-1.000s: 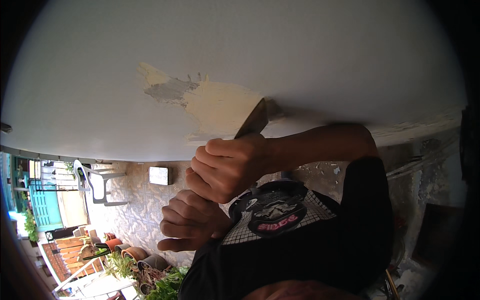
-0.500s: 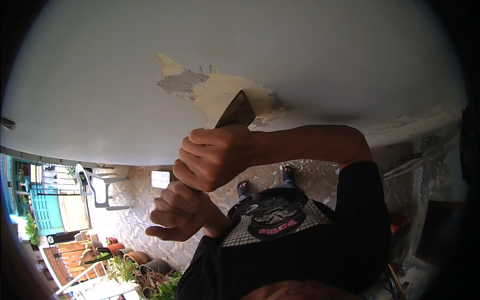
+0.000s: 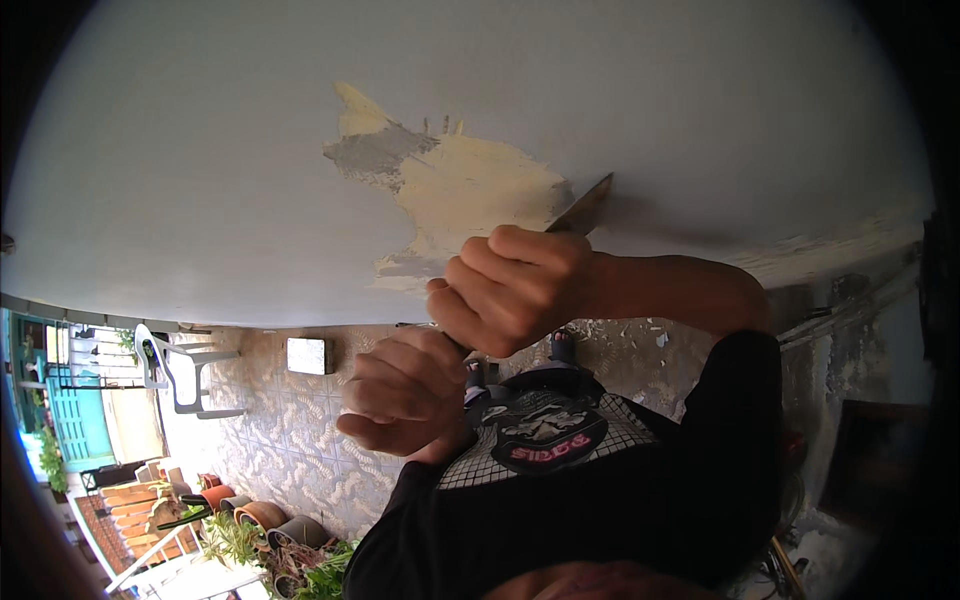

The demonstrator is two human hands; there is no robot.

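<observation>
White plastic chair (image 3: 180, 370), potted plants (image 3: 240, 535)

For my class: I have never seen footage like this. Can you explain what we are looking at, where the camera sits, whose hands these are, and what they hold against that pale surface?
There is no machine here: a person works with two bare hands. The one picture comes from a wide fisheye camera worn on the person's head, so straight edges bend near the rim and the person's own body, in a black shirt, fills the lower part.

The big pale area is a painted surface with a patch where the paint is gone, showing yellowish and grey layers beneath.

The right hand closes its grip on a scraper, whose flat blade meets the surface at the patch's edge. The left hand sits just below it, fingers curled; whether it holds the handle cannot be told.

Further off are a tiled floor, a white plastic chair and plant pots.
</observation>
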